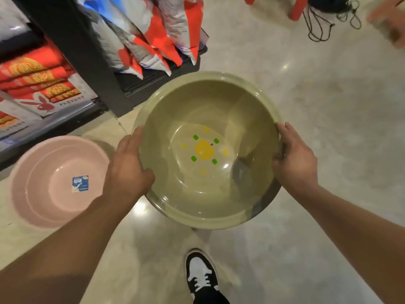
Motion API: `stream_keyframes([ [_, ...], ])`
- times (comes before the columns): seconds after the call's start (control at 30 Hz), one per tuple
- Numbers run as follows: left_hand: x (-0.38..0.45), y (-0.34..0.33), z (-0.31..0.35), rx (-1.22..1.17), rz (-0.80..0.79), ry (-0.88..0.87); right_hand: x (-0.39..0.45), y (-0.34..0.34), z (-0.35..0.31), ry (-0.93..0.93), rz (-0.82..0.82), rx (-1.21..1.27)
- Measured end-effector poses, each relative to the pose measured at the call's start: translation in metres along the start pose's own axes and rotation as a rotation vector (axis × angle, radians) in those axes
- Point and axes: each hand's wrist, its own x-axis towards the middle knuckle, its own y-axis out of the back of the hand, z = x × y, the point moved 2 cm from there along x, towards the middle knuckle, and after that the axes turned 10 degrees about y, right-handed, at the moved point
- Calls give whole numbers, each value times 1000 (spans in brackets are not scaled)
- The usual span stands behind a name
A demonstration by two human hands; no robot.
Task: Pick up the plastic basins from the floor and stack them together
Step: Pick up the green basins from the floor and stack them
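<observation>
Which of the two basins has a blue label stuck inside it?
The pink basin on the floor, left of the left hand. The green basin, held by both hands, has a yellow and green flower print instead.

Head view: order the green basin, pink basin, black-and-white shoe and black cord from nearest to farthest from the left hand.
1. green basin, rim held by the left hand
2. pink basin, on the floor just left
3. black-and-white shoe, below, near the bottom edge
4. black cord, far top right
</observation>
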Motion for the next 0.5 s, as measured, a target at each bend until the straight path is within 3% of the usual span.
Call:
stream_keyframes([
  [0.27,36,-86,-3,138,-152,12,3,-67,66,-87,-116,-38],
  [0.5,57,-132,-14,194,-135,-22,6,-118,97,-144,-130,-62],
])
